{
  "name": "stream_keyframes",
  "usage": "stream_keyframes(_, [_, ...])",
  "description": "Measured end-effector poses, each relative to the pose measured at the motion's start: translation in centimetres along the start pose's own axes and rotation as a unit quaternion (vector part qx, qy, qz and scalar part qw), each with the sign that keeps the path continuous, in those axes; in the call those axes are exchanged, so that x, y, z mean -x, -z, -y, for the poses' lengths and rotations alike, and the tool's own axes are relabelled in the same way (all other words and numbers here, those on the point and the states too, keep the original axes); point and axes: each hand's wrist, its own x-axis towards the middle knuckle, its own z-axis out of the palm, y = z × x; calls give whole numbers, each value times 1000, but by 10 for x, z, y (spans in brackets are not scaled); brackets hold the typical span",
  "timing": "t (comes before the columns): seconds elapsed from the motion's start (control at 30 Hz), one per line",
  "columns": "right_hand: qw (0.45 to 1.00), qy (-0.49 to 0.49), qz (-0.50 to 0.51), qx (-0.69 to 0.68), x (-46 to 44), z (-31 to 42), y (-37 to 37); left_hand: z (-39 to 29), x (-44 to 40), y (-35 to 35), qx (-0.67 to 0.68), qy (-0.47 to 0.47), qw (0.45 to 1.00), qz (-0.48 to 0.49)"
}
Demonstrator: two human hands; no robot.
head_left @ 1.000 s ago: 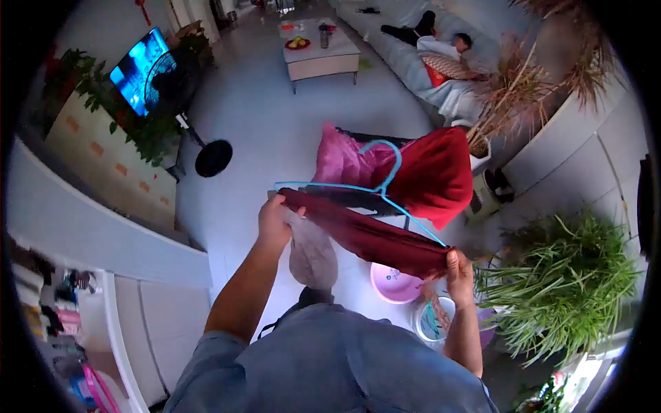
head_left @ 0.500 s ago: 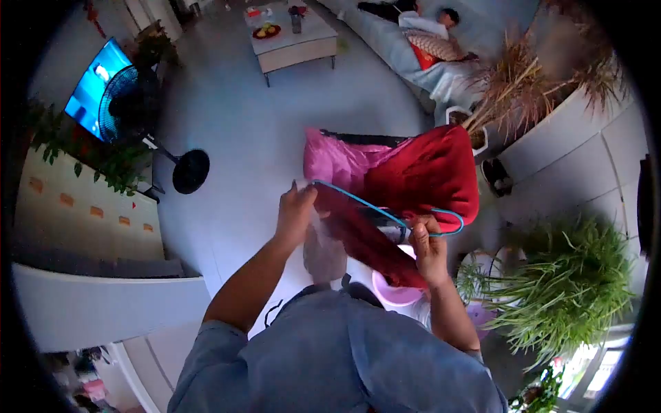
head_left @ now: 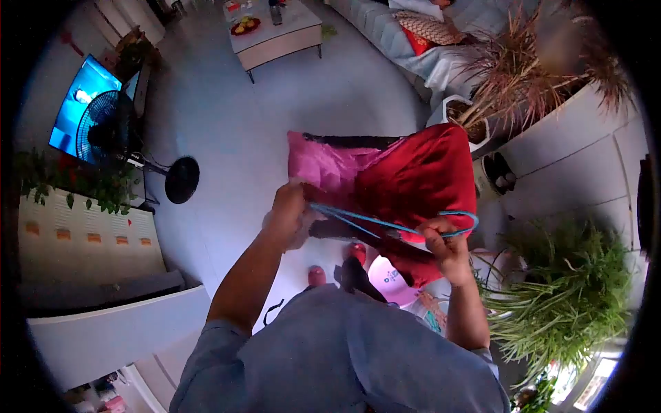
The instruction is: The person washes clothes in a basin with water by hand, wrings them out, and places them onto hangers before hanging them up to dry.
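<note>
A thin blue clothes hanger (head_left: 385,222) stretches between my two hands. My right hand (head_left: 447,251) is closed round it near its hook, which curls out to the right. My left hand (head_left: 286,210) grips a dark red garment (head_left: 351,236) by the hanger's other end; the fingertips are partly hidden. The garment hangs below the hanger towards my right hand. Just beyond lie a shiny red cloth (head_left: 420,172) and a pink cloth (head_left: 327,165), spread over a dark frame (head_left: 354,142).
A pink basin (head_left: 392,279) stands on the floor below my right hand, by my red shoes (head_left: 317,276). Leafy plants (head_left: 564,303) crowd the right side. A standing fan (head_left: 103,127) is at left, a coffee table (head_left: 279,41) and sofa (head_left: 385,34) at the back.
My right hand and the hanger's hook have shifted slightly right and down. My left hand has moved a little left, and the garment hangs lower. The view has also tilted.
</note>
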Motion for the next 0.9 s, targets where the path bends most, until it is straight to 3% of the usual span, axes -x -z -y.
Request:
stream_keyframes(0.03, [999,14,-12,43,-8,-13,5,7,-13,-3,3,-53,998,19])
stream_keyframes(0.13, [987,24,-29,154,-35,-14,21,32,-70,-11,-55,-45,997,17])
stream_keyframes(0.17, [981,26,-45,186,-42,-15,25,46,-87,-12,-133,-128,982,25])
stream_keyframes(0.27, [983,64,-71,157,-50,-31,48,76,-127,-19,-296,-294,908,37])
stream_keyframes(0.3, [998,3,-65,16,-43,-28,56,77,-136,-25,-308,-300,902,24])
stream_keyframes(0.4, [941,74,-178,-278,-35,-39,96,83,-151,-36,-306,-220,926,36])
stream_keyframes(0.43, [909,86,-233,-335,-39,-37,108,63,-133,-64,-109,-92,987,77])
stream_keyframes(0.47, [886,126,-210,-395,-37,-50,129,52,-122,-88,92,45,989,110])
stream_keyframes(0.6, [790,182,-323,-488,-35,-40,159,77,-139,-130,-159,22,983,85])
stream_keyframes(0.77, [774,297,-331,-450,-4,-48,226,144,-190,-141,-386,28,921,-34])
stream_keyframes(0.83, [786,293,-323,-439,4,-52,233,170,-219,-140,-528,-27,845,81])
stream_keyframes(0.9, [781,259,-346,-451,12,-69,235,183,-229,-145,-545,-79,823,138])
